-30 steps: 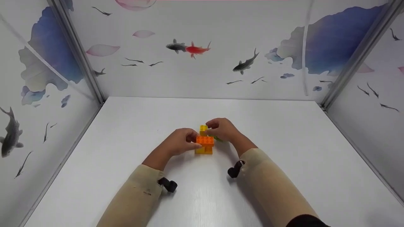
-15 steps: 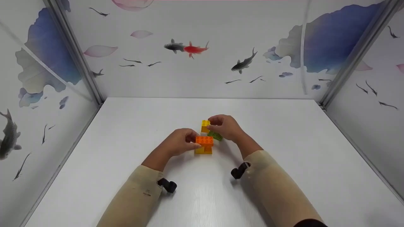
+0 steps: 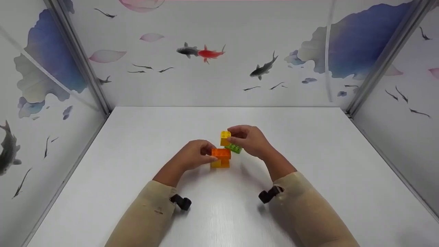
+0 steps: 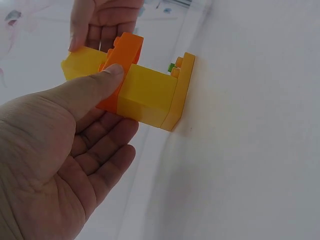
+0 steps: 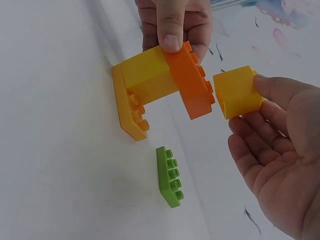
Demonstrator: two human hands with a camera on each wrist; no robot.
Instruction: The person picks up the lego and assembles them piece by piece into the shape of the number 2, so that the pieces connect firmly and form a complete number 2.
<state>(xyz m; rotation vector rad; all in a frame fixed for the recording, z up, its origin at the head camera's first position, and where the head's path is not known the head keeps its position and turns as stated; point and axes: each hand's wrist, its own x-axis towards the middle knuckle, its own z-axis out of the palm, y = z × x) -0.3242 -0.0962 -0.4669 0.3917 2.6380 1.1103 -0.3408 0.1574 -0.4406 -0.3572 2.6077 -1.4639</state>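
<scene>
My left hand (image 3: 192, 156) grips the small brick stack at its orange brick (image 5: 191, 82), thumb on one side and fingers on the other. Under the orange brick is a yellow brick (image 4: 148, 93), set on a flat yellow-orange base brick (image 5: 127, 107) that stands on the table. The orange brick overhangs the base, with its studs facing up. Between thumb and fingers, my right hand (image 3: 252, 141) pinches a loose yellow brick (image 5: 237, 91). A narrow gap separates this brick from the orange studs in the right wrist view.
A flat green brick (image 5: 169, 176) lies on the white table (image 3: 147, 127), just behind and right of the stack. White panels printed with fish (image 3: 211, 54) close in the back and both sides of the table.
My right hand has moved slightly right and up with the yellow brick, uncovering more of the green brick. My left hand has kept its grip on the stack in the same spot.
</scene>
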